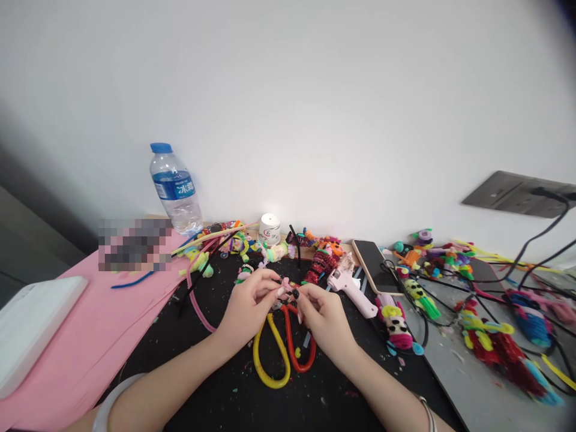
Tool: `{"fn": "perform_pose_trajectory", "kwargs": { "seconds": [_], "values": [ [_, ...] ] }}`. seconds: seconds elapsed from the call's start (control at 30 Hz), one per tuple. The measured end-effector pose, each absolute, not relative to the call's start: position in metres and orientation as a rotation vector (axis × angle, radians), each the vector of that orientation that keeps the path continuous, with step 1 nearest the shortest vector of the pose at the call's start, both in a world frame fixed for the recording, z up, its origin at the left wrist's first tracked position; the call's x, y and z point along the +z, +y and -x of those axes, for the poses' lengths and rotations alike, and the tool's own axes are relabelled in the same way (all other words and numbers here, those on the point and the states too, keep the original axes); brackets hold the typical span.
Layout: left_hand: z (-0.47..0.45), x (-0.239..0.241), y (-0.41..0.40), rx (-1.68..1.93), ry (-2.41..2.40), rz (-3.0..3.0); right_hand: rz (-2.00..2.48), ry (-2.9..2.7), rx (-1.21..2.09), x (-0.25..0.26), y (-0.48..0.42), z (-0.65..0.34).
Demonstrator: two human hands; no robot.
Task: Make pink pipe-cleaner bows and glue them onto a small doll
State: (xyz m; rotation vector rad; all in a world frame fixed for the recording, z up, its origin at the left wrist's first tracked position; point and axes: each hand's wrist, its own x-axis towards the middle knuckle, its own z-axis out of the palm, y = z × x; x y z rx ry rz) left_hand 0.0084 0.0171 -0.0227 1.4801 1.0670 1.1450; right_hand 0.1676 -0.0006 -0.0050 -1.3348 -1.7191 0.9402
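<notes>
Both hands meet above the dark mat. My left hand is closed, pinching a small pink fuzzy piece between thumb and fingers. My right hand is closed at the right end of that piece, where a small black bit shows at the fingertips. Fingers partly cover the piece, so its full shape is hidden. Directly below lies a pair of scissors with one yellow and one red handle loop; its blades are under the hands. A pale pink glue gun rests to the right of my right hand.
A water bottle and a white paper cup stand by the wall. A phone lies beyond the glue gun. Several colourful pipe-cleaner figures and black cables lie on the right. A white box sits on pink sheeting at left.
</notes>
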Motion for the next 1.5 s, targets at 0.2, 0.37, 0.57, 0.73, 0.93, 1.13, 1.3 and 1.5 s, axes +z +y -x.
{"fn": "perform_pose_trajectory", "kwargs": {
  "seconds": [0.2, 0.37, 0.57, 0.73, 0.93, 1.13, 1.3, 1.5],
  "values": [
    [-0.005, -0.026, 0.017, 1.049, 1.035, -1.867, 1.313, -1.843, 0.595, -0.020, -0.007, -0.169],
    [-0.001, -0.026, 0.017, 0.992, 1.123, -2.246, 1.255, -1.952, 0.477, -0.024, -0.013, -0.170],
    [0.000, -0.022, 0.018, 1.092, 1.158, -2.164, 1.245, -1.937, 0.475, -0.025, -0.013, -0.171],
    [-0.004, -0.019, 0.018, 1.071, 1.120, -1.770, 1.227, -1.855, 0.609, -0.022, -0.013, -0.173],
    [-0.008, -0.016, 0.019, 0.944, 0.946, -1.250, 1.165, -1.752, 0.712, -0.023, -0.010, -0.177],
    [-0.004, -0.017, 0.022, 0.849, 0.799, -1.080, 1.167, -1.617, 0.846, -0.020, -0.005, -0.178],
    [-0.001, -0.016, 0.022, 0.794, 0.745, -0.981, 1.118, -1.477, 1.075, -0.019, -0.001, -0.177],
    [0.000, -0.012, 0.019, 0.709, 0.670, -0.856, 1.085, -1.302, 1.383, -0.018, -0.002, -0.175]
  ]
}}
